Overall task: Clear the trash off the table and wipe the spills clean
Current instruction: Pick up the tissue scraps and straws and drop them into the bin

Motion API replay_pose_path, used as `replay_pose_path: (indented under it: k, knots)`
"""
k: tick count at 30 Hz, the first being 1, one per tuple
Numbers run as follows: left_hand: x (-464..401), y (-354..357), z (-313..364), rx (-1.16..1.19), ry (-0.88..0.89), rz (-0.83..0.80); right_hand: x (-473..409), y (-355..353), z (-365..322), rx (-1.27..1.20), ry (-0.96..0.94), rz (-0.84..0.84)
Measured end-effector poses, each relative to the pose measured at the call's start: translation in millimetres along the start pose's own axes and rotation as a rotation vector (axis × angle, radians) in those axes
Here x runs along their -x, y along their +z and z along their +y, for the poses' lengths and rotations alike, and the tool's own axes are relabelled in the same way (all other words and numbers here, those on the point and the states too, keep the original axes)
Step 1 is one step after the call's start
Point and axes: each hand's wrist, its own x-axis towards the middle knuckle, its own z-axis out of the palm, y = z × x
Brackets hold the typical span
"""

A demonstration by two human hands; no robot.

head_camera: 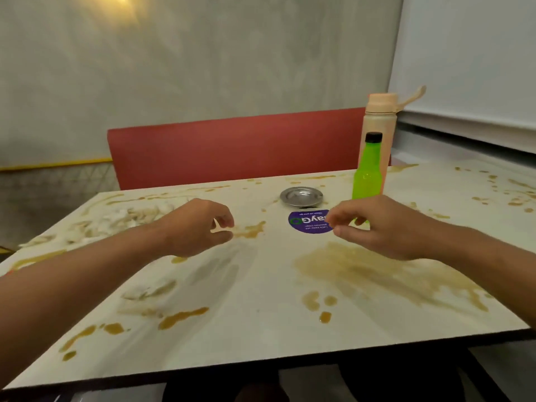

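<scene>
Left hand [200, 226] and right hand [374, 227]: hovering loosely curled, grasping nothing, over table [261, 329] bearing brown spills [377, 274] and paper scraps [121, 219].

Brown spills [362, 271] smear and dot the white table [261, 329] from its near edge to its far right corner, while pale, soggy paper scraps [116, 221] lie heaped at far left, more [145, 294] lying nearer.

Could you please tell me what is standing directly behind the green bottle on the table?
A taller peach bottle stands right behind the green bottle, which covers its lower front, so its base cannot be seen.
</scene>
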Motion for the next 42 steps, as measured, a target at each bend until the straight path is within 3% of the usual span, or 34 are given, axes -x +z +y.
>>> replay_pose_path:
  k: [8,13,23,30,42]
  knots:
    - [5,-6,-94,-0.188,-0.267,-0.119,-125,56,-33,0.140,-0.119,-0.130]
    - [-2,1,-118,-0.110,-0.396,-0.190,-196,93,-54,0.205,-0.190,-0.214]
    - [-18,18,-134,-0.120,-0.349,-0.221,-292,163,-84,0.188,-0.164,-0.274]
    - [-24,21,-146,-0.086,-0.297,-0.128,-306,190,-86,0.162,-0.090,-0.356]
    - [-29,-3,-133,-0.026,-0.248,0.094,-268,126,-60,0.126,-0.136,-0.159]
